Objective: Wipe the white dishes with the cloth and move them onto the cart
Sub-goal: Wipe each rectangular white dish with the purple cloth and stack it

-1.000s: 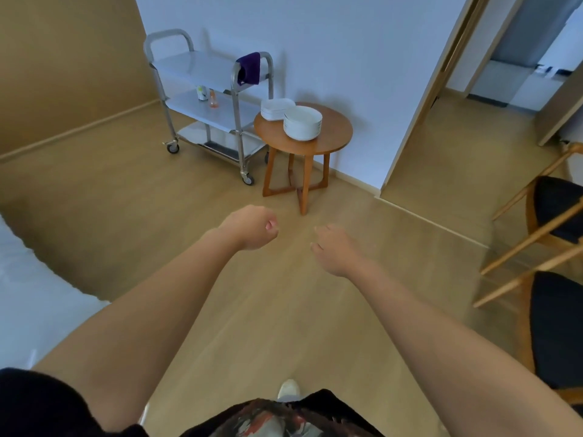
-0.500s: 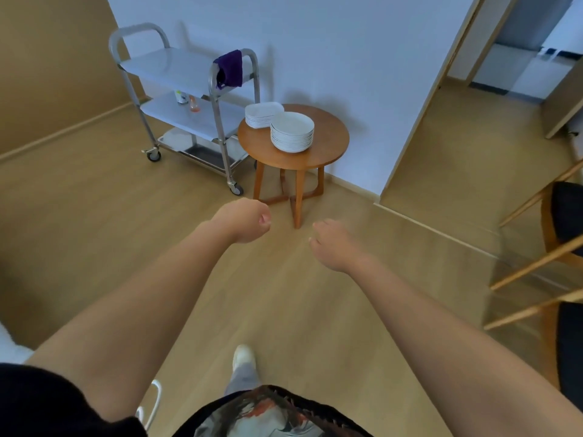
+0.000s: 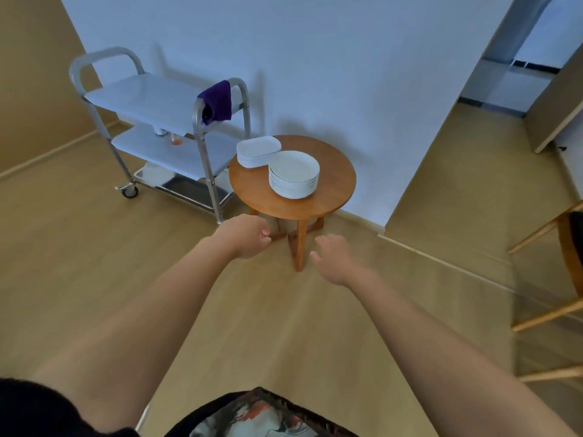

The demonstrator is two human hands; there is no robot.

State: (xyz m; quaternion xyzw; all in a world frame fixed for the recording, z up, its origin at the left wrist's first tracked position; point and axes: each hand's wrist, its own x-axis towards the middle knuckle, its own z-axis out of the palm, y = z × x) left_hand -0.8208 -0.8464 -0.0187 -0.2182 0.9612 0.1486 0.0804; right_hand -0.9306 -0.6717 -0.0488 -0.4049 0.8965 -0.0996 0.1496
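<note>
A tall stack of round white plates (image 3: 293,175) stands on a small round wooden table (image 3: 334,184), with a lower stack of rectangular white dishes (image 3: 258,151) behind it to the left. Just left of the table is a steel three-shelf cart (image 3: 148,99), its top shelf bare. A purple cloth (image 3: 217,102) hangs over the cart's near handle. My left hand (image 3: 244,236) is curled into a fist and holds nothing. My right hand (image 3: 334,258) is loosely relaxed and also holds nothing. Both hover over the floor, short of the table's near edge.
Two small items (image 3: 172,137) sit on the cart's middle shelf. Wooden chairs with dark seats (image 3: 564,247) stand at the right edge. A white wall runs behind the table and cart, and a doorway opens at the far right.
The table, plates and cart have come nearer and now sit larger in the view. Both hands stay stretched out in front and hold nothing.
</note>
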